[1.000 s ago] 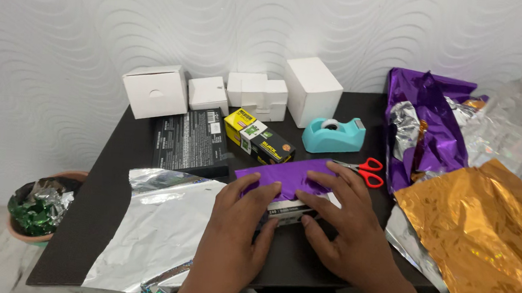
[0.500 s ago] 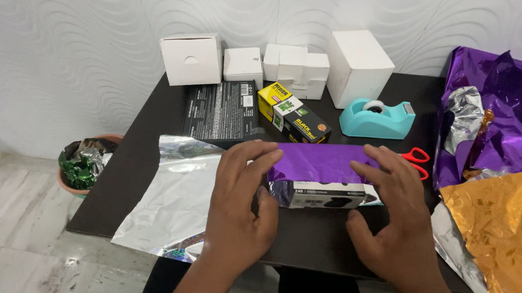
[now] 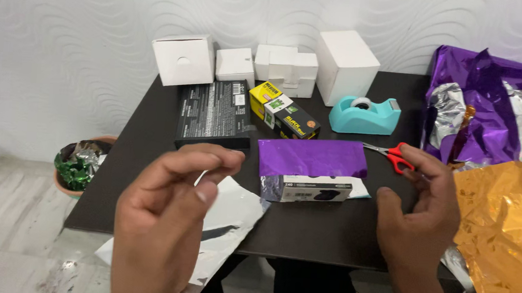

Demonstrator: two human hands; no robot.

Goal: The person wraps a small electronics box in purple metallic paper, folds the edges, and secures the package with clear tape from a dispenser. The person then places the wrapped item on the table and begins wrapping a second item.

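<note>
1. The left hand is raised above the near left edge of the black desk, its grip narrow: thumb and forefinger pinch the edge of a silver foil sheet, which hangs from the pinch down over the front of the desk
2. The right hand hovers over the near right part of the desk, fingers loosely curled and its grip wide, holding nothing
3. A small box lies on the desk between the two hands and a little beyond them, touching neither; purple foil covers its top and its printed front side shows bare
4. Red-handled scissors lie just beyond the right hand's fingertips, near the box's far right corner
5. Farther back stand a teal tape dispenser, a yellow-and-black carton, a flat black box and a row of white boxes
6. Crumpled purple foil and gold foil lie at the right edge
</note>
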